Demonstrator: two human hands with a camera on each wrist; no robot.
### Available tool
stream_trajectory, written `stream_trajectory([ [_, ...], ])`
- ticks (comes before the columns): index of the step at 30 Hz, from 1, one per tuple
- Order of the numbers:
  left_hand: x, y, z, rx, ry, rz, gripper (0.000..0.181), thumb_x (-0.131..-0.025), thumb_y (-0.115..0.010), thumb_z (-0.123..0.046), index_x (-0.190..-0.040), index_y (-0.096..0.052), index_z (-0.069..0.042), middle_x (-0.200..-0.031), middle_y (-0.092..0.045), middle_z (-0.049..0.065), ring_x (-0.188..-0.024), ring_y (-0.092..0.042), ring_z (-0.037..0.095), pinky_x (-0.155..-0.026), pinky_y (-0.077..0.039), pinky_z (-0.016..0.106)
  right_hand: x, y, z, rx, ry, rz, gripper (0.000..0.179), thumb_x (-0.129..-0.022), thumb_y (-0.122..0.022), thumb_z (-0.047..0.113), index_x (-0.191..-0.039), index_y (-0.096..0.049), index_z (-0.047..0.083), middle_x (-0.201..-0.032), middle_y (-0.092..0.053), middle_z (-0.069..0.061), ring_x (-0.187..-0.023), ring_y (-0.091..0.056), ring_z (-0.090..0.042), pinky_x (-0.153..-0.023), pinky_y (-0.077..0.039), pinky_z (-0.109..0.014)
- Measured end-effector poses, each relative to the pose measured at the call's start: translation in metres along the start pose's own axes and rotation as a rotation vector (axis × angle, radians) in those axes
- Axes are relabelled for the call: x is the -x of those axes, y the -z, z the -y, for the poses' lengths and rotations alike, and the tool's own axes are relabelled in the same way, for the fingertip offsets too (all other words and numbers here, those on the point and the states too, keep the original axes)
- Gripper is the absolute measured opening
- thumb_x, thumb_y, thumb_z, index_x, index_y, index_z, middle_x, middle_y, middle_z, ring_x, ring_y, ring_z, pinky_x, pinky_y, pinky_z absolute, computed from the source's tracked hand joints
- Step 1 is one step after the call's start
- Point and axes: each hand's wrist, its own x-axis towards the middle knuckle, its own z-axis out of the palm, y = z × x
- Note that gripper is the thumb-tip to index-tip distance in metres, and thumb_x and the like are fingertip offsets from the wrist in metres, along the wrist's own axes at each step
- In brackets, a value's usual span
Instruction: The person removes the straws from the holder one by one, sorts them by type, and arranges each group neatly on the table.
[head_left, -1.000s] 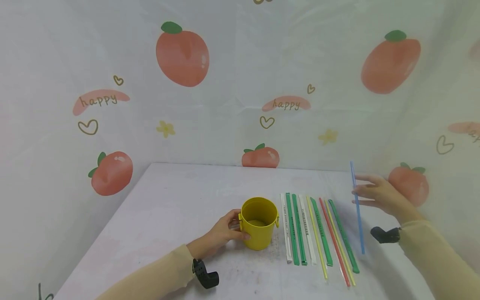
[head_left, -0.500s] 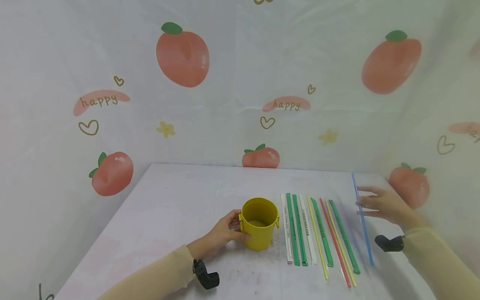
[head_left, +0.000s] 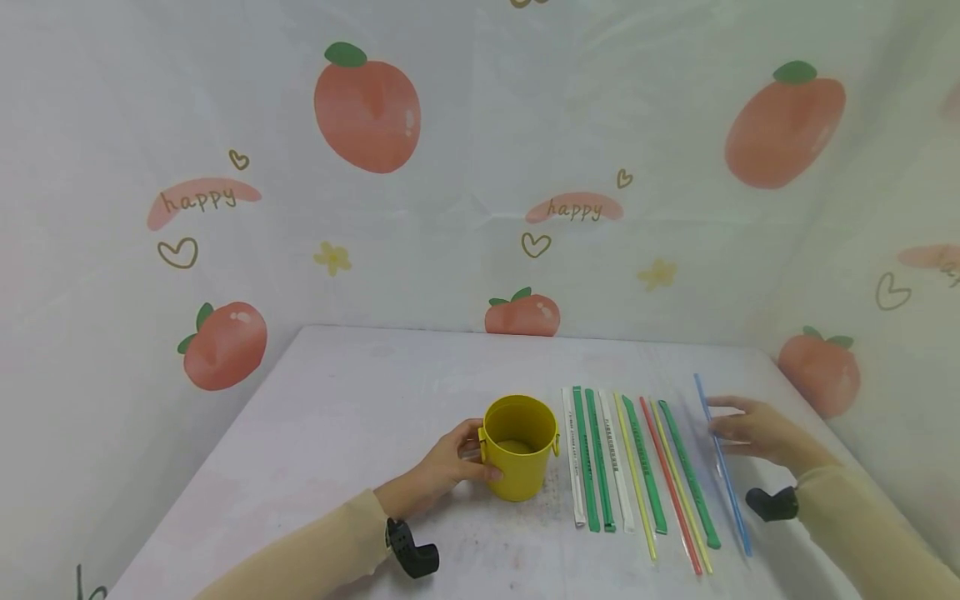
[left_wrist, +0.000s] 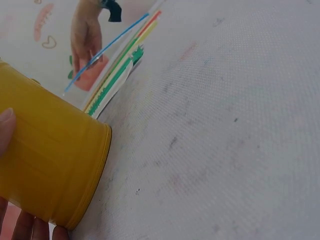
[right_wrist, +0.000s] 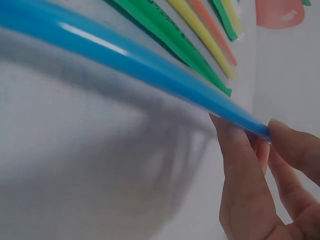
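Note:
A yellow bucket-like cup [head_left: 517,467] with small side handles stands upright on the table, and my left hand [head_left: 446,458] grips its left side. In the left wrist view my thumb and fingertips wrap the cup [left_wrist: 50,150]. At the right end of a row of straws, my right hand [head_left: 765,433] pinches a blue straw [head_left: 723,467] between thumb and fingers. Up close in the right wrist view, the blue straw [right_wrist: 140,65] runs slantwise above the table, its shadow beneath. Nearest to it in the row lies a green-wrapped straw [head_left: 690,475].
Between cup and right hand lie several straws side by side: a white-wrapped straw [head_left: 573,458] at the left end, green-wrapped ones, a red straw [head_left: 670,483] and a yellow straw [head_left: 636,475]. A fruit-printed cloth [head_left: 435,233] hangs behind the table [head_left: 360,400].
My right hand has come down toward the table with the blue straw, after drifting slightly right and back. My left hand and the cup have stayed in place.

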Motion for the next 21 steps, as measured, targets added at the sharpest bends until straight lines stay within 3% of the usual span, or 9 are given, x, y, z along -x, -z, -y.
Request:
stream_trajectory([
  [8, 0.0004, -0.0002, -0.0001, 0.002, 0.007, -0.002, 0.071, -0.072, -0.080, -0.021, -0.132, -0.043, -0.015, -0.130, -0.050, 0.008, -0.122, -0.045, 0.027, -0.104, -0.031, 0.052, -0.0051, -0.0060, -0.0067, 0.030, -0.052, 0.001, 0.067, -0.089, -0.061, 0.018, -0.139, -0.026, -0.008, -0.134, -0.033, -0.036, -0.110, -0.052, -0.037, -0.087, -0.049, -0.044],
  [15, 0.0002, -0.0002, 0.0008, -0.005, 0.012, -0.010, 0.072, -0.071, -0.080, -0.022, -0.133, -0.043, -0.016, -0.130, -0.051, 0.008, -0.122, -0.045, 0.028, -0.103, -0.032, 0.053, -0.0080, -0.0078, -0.0071, 0.025, -0.107, -0.018, 0.065, -0.087, -0.063, 0.021, -0.138, -0.032, -0.007, -0.130, -0.040, -0.031, -0.098, -0.057, -0.024, -0.085, -0.051, -0.043],
  [21, 0.0002, -0.0002, 0.0008, 0.003, 0.011, -0.008, 0.072, -0.072, -0.080, -0.021, -0.133, -0.043, -0.015, -0.130, -0.050, 0.008, -0.123, -0.044, 0.028, -0.103, -0.031, 0.053, -0.0081, -0.0072, -0.0075, -0.011, -0.133, -0.008, 0.064, -0.089, -0.061, 0.020, -0.139, -0.031, -0.006, -0.129, -0.041, -0.029, -0.096, -0.055, -0.022, -0.087, -0.050, -0.042],
])
